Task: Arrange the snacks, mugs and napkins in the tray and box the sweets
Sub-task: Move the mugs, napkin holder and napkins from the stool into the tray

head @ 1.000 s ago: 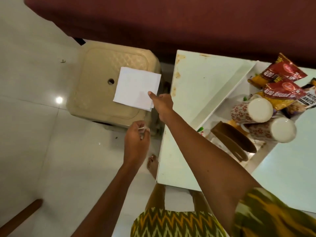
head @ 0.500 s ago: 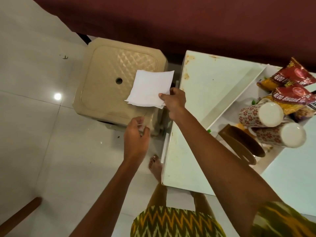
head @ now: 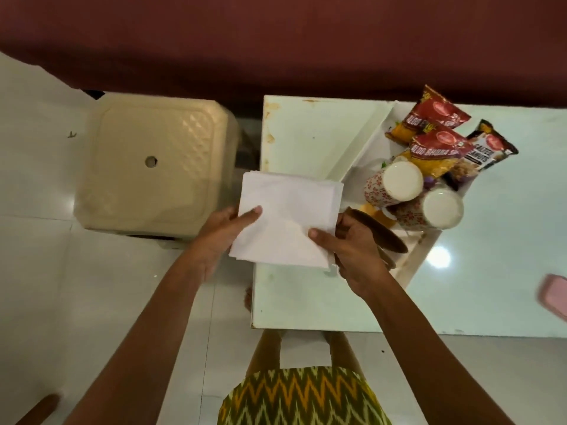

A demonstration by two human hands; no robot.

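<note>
A stack of white napkins (head: 288,216) hangs over the left edge of the white table (head: 306,296). My left hand (head: 221,234) grips its left side and my right hand (head: 352,250) grips its right side, thumbs on top. To the right lies the white tray (head: 362,148). It holds two floral mugs (head: 395,185) (head: 435,210) with white insides, red and yellow snack packets (head: 435,133) and a peanut packet (head: 487,151). Brown wooden pieces (head: 386,234) rest at the tray's near end, partly hidden by my right hand.
A beige plastic stool (head: 153,167) stands on the tiled floor left of the table. A pink object (head: 555,292) pokes in at the right edge of the table. A dark red wall runs along the back. My feet show under the table's near edge.
My right hand carried the napkins from above the stool to the table's left edge. My left hand came up and took hold of the stack's left side.
</note>
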